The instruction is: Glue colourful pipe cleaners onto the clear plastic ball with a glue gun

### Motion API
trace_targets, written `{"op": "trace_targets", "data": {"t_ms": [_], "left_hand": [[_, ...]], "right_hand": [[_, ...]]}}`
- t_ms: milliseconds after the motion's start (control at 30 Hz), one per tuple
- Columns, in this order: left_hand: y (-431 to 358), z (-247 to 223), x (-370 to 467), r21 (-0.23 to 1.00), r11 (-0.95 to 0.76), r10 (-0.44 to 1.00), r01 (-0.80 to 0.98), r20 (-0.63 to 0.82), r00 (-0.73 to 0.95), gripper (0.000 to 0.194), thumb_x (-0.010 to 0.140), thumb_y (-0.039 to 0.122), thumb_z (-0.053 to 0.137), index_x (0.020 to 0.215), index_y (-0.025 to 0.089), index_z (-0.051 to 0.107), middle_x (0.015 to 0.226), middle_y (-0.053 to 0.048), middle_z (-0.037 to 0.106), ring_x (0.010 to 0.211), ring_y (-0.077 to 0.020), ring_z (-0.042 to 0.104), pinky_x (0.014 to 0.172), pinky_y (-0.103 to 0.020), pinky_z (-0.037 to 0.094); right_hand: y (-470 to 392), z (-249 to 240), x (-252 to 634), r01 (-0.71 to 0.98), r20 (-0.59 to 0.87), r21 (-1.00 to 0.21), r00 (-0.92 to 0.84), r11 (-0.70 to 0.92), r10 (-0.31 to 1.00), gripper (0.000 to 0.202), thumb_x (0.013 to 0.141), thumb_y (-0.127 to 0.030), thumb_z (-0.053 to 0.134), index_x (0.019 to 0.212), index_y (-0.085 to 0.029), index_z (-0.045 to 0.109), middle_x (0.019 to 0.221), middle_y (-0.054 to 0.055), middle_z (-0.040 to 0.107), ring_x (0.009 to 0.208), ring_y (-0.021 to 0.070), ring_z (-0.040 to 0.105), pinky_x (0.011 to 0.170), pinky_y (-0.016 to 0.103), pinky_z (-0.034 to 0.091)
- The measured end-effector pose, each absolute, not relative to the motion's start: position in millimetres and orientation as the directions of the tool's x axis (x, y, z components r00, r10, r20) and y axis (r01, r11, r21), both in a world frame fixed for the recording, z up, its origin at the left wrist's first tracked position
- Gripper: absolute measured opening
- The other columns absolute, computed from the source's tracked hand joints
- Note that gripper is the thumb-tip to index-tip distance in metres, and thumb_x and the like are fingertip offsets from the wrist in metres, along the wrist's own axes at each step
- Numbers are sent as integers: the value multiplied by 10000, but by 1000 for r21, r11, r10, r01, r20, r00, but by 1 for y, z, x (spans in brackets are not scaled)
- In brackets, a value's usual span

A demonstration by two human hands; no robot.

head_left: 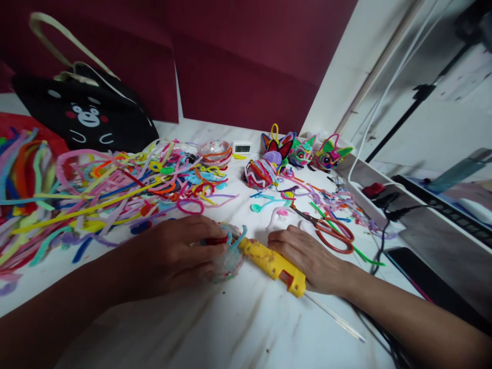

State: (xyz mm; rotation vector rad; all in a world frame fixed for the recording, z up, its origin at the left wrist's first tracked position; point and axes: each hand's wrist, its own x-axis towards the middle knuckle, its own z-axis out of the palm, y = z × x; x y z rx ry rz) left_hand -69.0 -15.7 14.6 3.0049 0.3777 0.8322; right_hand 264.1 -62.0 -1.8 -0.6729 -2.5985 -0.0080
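My left hand (188, 253) is closed around a clear round piece (228, 261) with red and light blue pipe cleaner on it. My right hand (303, 253) is wrapped round the yellow glue gun (272, 264), its nozzle end pointing left at the clear piece. A clear glue stick (334, 315) sticks out of the gun's back. Orange-handled scissors (334, 233) lie just beyond my right hand.
Many loose pipe cleaners (111, 195) spread over the left of the white table (230, 328). Colourful wrapped balls (261, 173) with a small clock (242, 148) stand behind. A black bag (88, 120) is back left; a phone (430, 277) and cables (380, 246) lie at right.
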Motion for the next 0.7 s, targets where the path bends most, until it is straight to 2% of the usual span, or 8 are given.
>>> {"op": "trace_targets", "data": {"t_ms": [300, 433, 533, 700], "left_hand": [[-12, 11, -69, 60, -980, 192, 190, 535, 823, 232, 1067, 229, 557, 1270, 220, 668, 1249, -117, 766, 1144, -245, 748, 957, -353, 641], [-12, 12, -68, 69, -978, 202, 195, 532, 822, 262, 1049, 207, 572, 1290, 244, 668, 1250, -108, 770, 1135, -248, 750, 970, -363, 641], [-13, 13, -68, 73, -975, 214, 208, 525, 824, 265, 1048, 225, 583, 1297, 262, 666, 1265, -102, 768, 1149, -250, 743, 983, -365, 633], [-14, 14, -69, 57, -976, 207, 209, 525, 825, 237, 1058, 224, 584, 1277, 231, 674, 1250, -110, 767, 1145, -240, 741, 987, -348, 618]], "right_hand": [[-64, -2, 267, 439, 421, -95, -796, 893, 436, 325, 1159, -373, 334, 1239, -144, 552, 1084, 151, 702, 885, 224, 657, 805, 377, 513], [-66, -3, 269, 442, 406, -88, -803, 893, 437, 315, 1153, -378, 355, 1258, -150, 544, 1105, 155, 700, 868, 225, 651, 800, 382, 511], [-66, -3, 270, 438, 409, -91, -802, 894, 435, 306, 1151, -382, 367, 1260, -155, 542, 1104, 152, 698, 875, 223, 657, 806, 380, 511], [-67, -2, 269, 427, 417, -101, -802, 898, 428, 299, 1147, -385, 383, 1248, -154, 545, 1094, 152, 700, 912, 228, 664, 820, 381, 518]]}}
